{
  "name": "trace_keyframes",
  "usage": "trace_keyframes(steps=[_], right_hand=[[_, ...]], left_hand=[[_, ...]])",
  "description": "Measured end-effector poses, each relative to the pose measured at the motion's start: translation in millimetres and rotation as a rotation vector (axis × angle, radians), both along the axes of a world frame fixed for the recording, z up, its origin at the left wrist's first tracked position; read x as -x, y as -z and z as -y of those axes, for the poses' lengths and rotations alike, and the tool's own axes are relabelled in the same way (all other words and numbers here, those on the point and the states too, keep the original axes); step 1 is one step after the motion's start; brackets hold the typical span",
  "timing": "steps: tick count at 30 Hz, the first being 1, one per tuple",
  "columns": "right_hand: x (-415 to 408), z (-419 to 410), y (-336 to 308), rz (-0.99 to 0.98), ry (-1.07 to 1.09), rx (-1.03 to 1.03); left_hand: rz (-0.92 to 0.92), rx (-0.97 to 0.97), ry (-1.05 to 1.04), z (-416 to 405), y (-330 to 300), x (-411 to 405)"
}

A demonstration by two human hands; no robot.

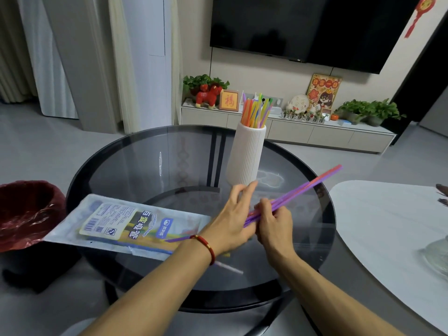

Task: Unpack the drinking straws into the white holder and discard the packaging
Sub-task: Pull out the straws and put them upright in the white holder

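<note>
Head view: right hand (275, 223) pinches one straw bundle (305, 187) (purple, pink), left hand (230, 221) spread; one white holder (244, 154), one package (126, 224).

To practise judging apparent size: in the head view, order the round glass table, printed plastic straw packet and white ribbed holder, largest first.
1. Round glass table
2. Printed plastic straw packet
3. White ribbed holder
The packet lies nearer the camera, so its lead over the holder is unsure.
</note>
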State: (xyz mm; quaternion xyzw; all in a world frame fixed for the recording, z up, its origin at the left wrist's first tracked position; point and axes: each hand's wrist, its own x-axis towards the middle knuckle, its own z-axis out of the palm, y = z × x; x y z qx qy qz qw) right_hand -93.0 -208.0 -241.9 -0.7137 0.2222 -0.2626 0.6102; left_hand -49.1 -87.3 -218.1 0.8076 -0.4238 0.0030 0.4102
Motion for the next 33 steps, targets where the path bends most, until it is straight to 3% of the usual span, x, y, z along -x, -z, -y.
trace_keyframes(steps=[4, 8, 14, 18, 25, 30, 33], right_hand=[[-6, 21, -20, 0.042, 0.078, 0.114], [0, 45, -63, 0.152, 0.118, 0.421], [-2, 63, -142, 0.224, 0.084, 0.919], [-11, 58, -160, 0.172, -0.021, 1.067], [-21, 32, -142, 0.218, -0.074, 1.045], [-29, 14, -150, 0.348, -0.045, 0.712], [-31, 5, -136, 0.305, -0.069, 0.688]], left_hand=[[0.04, -0.2, -0.063, -25, 8, -17], [0.148, -0.507, -0.113, -50, 21, -28], [0.158, -0.519, -0.127, -60, 29, -30], [0.131, -0.519, -0.123, -60, 26, -27], [0.075, -0.428, -0.113, -43, 8, -20], [-0.062, -0.283, -0.144, -19, 4, -11], [-0.048, -0.286, -0.189, -12, 5, -8]])
